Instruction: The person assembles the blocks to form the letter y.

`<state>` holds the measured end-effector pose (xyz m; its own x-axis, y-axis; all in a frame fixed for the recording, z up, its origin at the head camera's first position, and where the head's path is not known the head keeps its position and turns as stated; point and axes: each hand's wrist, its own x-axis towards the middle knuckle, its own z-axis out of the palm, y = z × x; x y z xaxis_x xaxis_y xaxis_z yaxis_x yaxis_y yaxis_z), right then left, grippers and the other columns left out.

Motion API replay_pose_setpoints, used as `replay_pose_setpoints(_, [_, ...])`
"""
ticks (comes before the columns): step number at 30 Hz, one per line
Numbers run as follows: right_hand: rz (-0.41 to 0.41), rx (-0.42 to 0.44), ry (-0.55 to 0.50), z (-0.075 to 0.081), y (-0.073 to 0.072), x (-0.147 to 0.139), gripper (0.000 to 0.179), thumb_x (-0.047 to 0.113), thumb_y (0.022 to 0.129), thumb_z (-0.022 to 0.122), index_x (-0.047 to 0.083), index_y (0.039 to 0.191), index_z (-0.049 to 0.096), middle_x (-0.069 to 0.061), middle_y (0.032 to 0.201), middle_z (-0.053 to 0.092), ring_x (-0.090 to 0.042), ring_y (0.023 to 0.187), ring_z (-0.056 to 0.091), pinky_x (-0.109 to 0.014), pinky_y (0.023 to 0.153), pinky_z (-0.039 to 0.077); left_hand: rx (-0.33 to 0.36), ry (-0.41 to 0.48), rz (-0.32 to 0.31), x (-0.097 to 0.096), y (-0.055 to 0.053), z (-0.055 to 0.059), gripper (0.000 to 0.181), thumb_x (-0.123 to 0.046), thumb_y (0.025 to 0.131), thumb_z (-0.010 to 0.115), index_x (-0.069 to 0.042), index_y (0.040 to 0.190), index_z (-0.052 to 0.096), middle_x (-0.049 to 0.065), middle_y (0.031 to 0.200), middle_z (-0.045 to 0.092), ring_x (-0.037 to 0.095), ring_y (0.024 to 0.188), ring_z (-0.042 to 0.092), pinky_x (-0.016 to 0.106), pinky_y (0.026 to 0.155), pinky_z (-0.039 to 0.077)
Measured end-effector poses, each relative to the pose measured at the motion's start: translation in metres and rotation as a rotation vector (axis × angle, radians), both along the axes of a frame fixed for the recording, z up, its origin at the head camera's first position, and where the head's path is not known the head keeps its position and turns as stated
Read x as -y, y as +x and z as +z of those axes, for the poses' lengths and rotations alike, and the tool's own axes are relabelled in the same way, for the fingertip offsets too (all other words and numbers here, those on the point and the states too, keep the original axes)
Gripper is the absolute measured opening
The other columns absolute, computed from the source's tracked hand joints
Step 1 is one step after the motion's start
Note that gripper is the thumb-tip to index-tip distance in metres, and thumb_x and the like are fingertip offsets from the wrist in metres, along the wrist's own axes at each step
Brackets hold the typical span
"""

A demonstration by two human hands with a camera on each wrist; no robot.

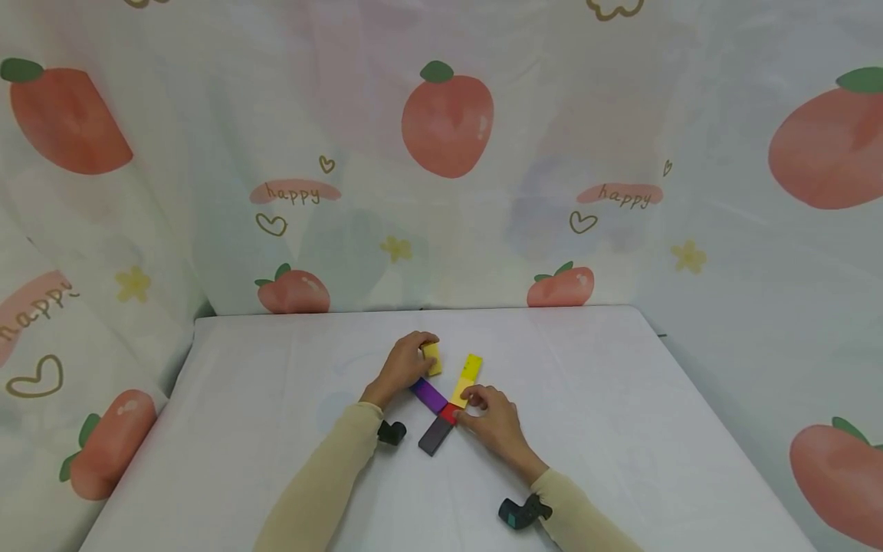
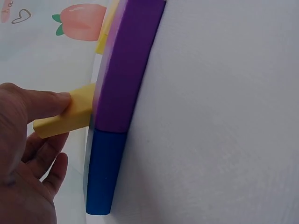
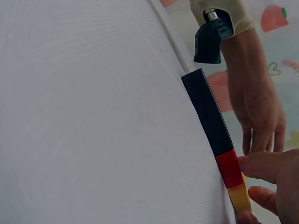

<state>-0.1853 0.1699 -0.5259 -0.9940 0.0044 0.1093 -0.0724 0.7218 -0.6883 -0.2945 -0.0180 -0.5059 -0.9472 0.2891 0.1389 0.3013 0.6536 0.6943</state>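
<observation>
A yellow block [image 1: 432, 359] is held between the thumb and fingers of my left hand [image 1: 402, 366], beyond a purple block [image 1: 431, 395]. In the left wrist view, a blue block [image 2: 106, 172] adjoins the purple one end to end. My right hand [image 1: 498, 421] touches a red block [image 1: 450, 413] with one digit, while another fingertip lies by a pale yellow block [image 1: 462, 392]. A brighter yellow block [image 1: 472, 366] continues that line at its far end. On the near side, a dark grey block [image 1: 435, 436] meets the red one.
The blocks lie on a white-covered table [image 1: 586, 383]. Behind and beside it hangs a fruit-print curtain [image 1: 372, 253]. Black wrist cameras [image 1: 392, 434] are worn on both arms, below the pale yellow sleeves [image 1: 324, 475].
</observation>
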Motion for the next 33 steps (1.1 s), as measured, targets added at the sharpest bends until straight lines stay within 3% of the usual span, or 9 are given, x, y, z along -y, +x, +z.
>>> replay_pose_setpoints(9, [0.01, -0.016, 0.0, -0.001, 0.0, -0.001, 0.026, 0.028, 0.079, 0.08, 0.02, 0.101, 0.069, 0.003, 0.089, 0.062, -0.015, 0.086, 0.052, -0.034, 0.079, 0.033, -0.028, 0.049, 0.006, 0.0, 0.002, 0.005, 0.027, -0.006, 0.089, 0.069, -0.011, 0.115, 0.066, 0.006, 0.113, 0.066, 0.019, 0.096, 0.059, 0.036, 0.09, 0.054])
replay_pose_setpoints(23, [0.013, -0.007, -0.001, -0.002, -0.001, -0.001, 0.026, 0.027, 0.079, 0.08, 0.02, 0.101, 0.069, 0.003, 0.09, 0.061, -0.014, 0.086, 0.051, -0.034, 0.08, 0.034, -0.101, 0.17, 0.004, 0.002, 0.009, 0.019, 0.024, -0.007, 0.088, 0.07, -0.008, 0.111, 0.064, 0.007, 0.109, 0.066, 0.019, 0.098, 0.061, 0.033, 0.085, 0.057])
replay_pose_setpoints(33, [0.013, -0.003, -0.005, -0.001, 0.0, -0.001, 0.026, 0.029, 0.079, 0.08, 0.02, 0.102, 0.069, 0.004, 0.09, 0.061, -0.014, 0.087, 0.051, -0.034, 0.079, 0.033, -0.115, 0.182, 0.02, 0.005, 0.019, 0.025, 0.025, -0.01, 0.089, 0.071, -0.006, 0.112, 0.064, 0.005, 0.108, 0.066, 0.019, 0.1, 0.062, 0.03, 0.084, 0.057])
